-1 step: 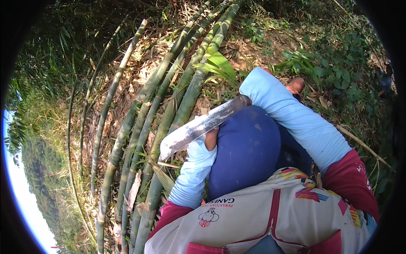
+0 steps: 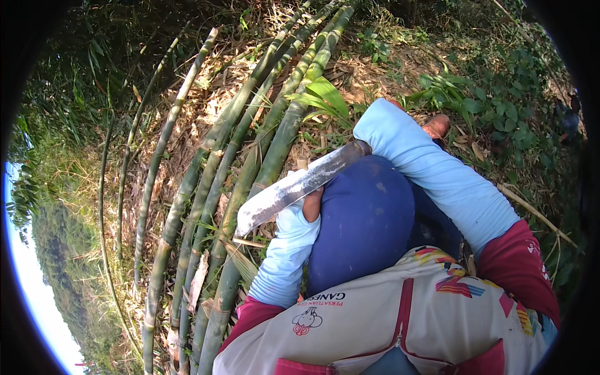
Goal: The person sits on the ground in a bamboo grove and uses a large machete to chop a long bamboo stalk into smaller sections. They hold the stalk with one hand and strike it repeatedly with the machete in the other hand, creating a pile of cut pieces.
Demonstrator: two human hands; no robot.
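Note:
A machete (image 2: 294, 189) with a broad, worn grey-white blade slants across in front of my knee, its tip toward the left. Its handle end passes under the cuff of my right sleeve (image 2: 422, 162). That sleeve covers my right hand, and the blade comes out from where the hand closes on it. Just beneath the blade is my left hand (image 2: 312, 206), mostly hidden by the blade and a light blue sleeve. Only a patch of its skin beside my knee shows, so its fingers cannot be made out. Past the blade's upper edge pokes a short pale stub (image 2: 302, 164).
Several long green bamboo stems (image 2: 215, 181) run from the lower left toward the top, close to my left arm. My blue-clad knee (image 2: 362, 219) is bent in the middle. Dry leaves (image 2: 381, 75) cover the ground ahead; leafy plants (image 2: 500, 103) grow at the right.

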